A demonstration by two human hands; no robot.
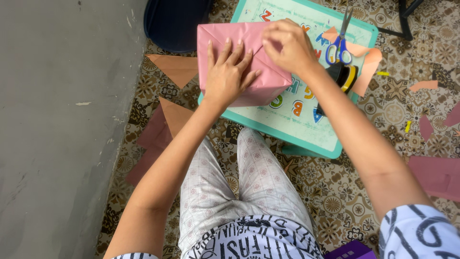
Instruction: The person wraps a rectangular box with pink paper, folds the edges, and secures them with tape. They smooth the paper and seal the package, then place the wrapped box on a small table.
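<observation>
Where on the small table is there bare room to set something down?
Bare patch: the table's near end, between the pink wrapped box and the near rim. Crowded: left hand and right hand on the box; scissors and tape roll beside it.

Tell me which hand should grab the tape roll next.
Probably the right hand: the tape roll lies just beside that forearm, while the left hand lies flat on the pink wrapped box, pinning the fold.

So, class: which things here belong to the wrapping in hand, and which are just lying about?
In use:
pink wrapped box
left hand, flat on it
right hand, pinching a fold
small table

Lying about:
scissors
tape roll
paper scraps on the floor
</observation>
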